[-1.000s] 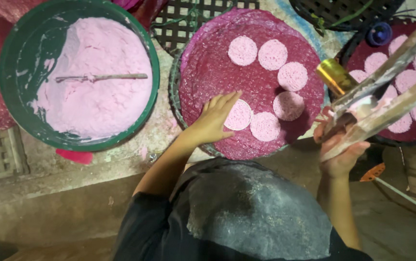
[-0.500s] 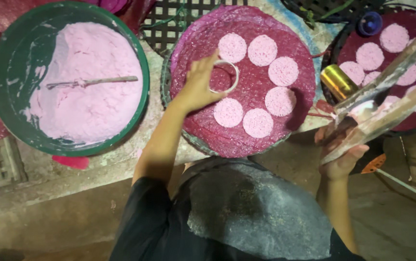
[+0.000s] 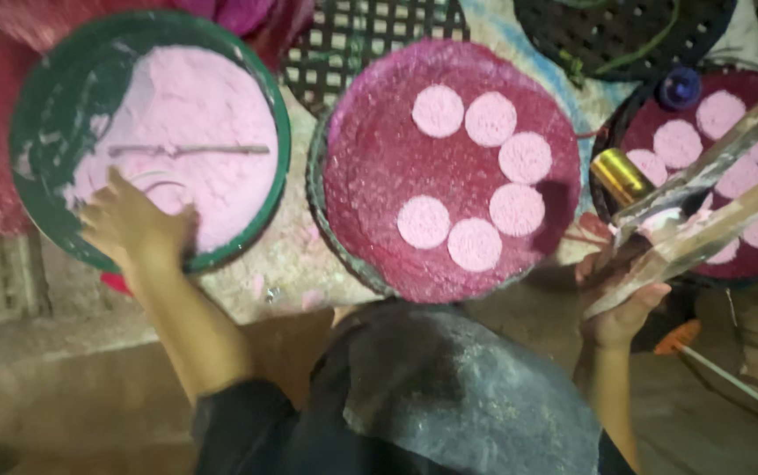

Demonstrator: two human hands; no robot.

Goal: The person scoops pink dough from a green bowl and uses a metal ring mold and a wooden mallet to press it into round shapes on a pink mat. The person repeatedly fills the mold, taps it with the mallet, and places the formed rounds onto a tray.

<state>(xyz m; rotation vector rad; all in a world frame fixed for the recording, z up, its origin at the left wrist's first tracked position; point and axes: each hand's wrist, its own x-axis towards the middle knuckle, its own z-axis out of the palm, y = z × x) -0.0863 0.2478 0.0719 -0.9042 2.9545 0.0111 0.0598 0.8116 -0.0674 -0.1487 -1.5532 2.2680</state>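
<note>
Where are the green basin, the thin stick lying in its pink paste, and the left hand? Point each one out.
green basin (image 3: pixel 40 119), head view, on its bare inner wall at the left.
thin stick (image 3: pixel 190 149), head view, mid-length.
left hand (image 3: pixel 132 224), head view, back of the hand.

Basin (image 3: pixel 44 220) of powder lies left, the disc-laden tray (image 3: pixel 370 158) centre, another tray (image 3: pixel 739 264) right, seemingly partly hidden

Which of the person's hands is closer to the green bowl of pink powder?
Left. The left hand is in the green bowl, on its pink powder; the right hand is far across, holding clear strips.
</note>
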